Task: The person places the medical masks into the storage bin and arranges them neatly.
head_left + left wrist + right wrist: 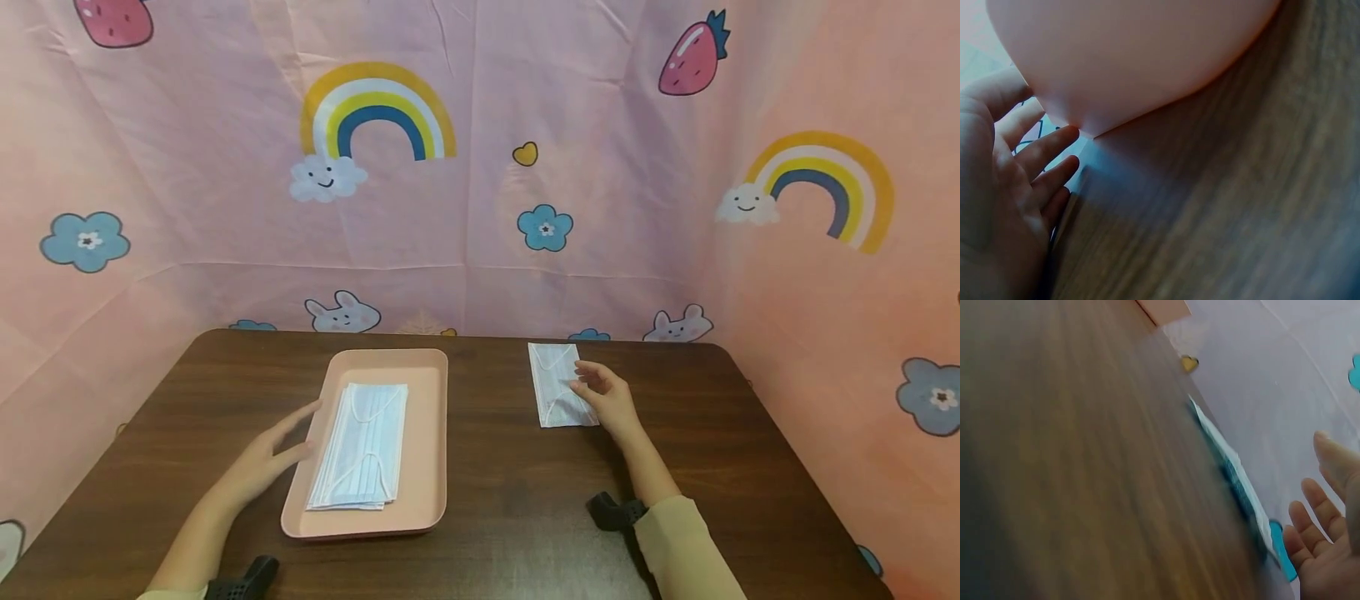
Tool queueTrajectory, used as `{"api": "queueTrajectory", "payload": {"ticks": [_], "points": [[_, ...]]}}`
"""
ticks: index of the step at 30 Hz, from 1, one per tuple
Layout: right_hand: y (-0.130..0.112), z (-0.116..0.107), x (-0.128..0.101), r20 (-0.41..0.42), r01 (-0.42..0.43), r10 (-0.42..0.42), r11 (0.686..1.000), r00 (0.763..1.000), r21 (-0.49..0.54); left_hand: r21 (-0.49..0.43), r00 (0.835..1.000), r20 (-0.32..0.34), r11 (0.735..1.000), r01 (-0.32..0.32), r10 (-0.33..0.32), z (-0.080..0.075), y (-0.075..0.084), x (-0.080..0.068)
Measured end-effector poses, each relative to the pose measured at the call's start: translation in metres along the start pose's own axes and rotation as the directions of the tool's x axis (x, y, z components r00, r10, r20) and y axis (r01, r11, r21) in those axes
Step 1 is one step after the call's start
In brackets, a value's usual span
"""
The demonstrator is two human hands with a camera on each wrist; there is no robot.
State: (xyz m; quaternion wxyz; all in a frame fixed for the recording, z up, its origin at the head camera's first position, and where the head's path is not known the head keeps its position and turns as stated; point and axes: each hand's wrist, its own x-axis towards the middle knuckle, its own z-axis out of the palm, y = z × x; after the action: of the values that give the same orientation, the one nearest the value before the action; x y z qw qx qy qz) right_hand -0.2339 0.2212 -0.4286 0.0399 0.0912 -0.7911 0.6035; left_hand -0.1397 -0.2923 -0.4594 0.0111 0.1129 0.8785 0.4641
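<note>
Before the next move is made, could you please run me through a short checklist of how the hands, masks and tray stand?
1. Left hand free: ok, fingers straight, resting at the left edge of the pink tray, holding nothing.
2. Right hand free: ok, fingers relaxed above the single mask; whether they touch it, cannot tell.
3. Single mask flat on the table: ok, it lies outside the tray, to its right.
4. Stack of masks inside the tray: ok, though the layers are slightly fanned.
5. Tray fully on the table: ok, near edge well inside the table edge.
</note>
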Motion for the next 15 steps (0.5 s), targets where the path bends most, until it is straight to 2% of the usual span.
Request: {"api": "queueTrajectory", "payload": {"ticks": [6, 8, 15], "points": [[0.007, -0.007, 0.007, -0.013, -0.032, 0.031, 0.998, 0.999, -0.057, -0.014, 1.000, 0.002, 1.000, -0.005, 0.005, -0.001, 0.003, 0.001], [0.018, -0.010, 0.011, -0.012, -0.026, 0.026, 0.997, 1.000, -0.072, -0.011, 1.000, 0.000, 1.000, -0.007, 0.007, -0.001, 0.002, 0.001], [0.034, -0.018, 0.021, 0.032, -0.070, 0.074, 0.991, 0.997, -0.112, -0.003, 1.000, 0.003, 1.000, 0.015, -0.015, -0.001, 0.004, 0.001]]}}
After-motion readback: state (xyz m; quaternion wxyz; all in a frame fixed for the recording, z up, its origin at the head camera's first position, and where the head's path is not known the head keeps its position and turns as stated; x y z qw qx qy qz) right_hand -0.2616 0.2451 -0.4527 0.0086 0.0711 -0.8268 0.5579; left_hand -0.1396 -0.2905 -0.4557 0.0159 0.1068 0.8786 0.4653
